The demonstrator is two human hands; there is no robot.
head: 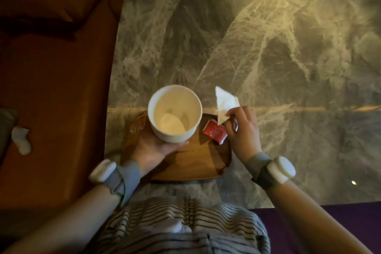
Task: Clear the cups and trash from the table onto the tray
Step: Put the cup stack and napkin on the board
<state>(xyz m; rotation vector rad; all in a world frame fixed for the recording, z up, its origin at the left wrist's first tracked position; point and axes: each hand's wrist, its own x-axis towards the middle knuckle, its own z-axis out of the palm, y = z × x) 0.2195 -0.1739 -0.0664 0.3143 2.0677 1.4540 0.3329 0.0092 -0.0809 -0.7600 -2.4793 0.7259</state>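
Observation:
A white paper cup, empty and upright, is held from below and behind by my left hand above the left half of a wooden tray. My right hand pinches a folded white napkin by its lower corner, above the tray's far right corner. A red packet lies on the tray just left of my right hand. The tray rests on the near edge of the grey marble table.
An orange-brown bench seat with a cushion runs along the table's left side. A crumpled white tissue lies on that seat. My striped shirt fills the bottom of the view.

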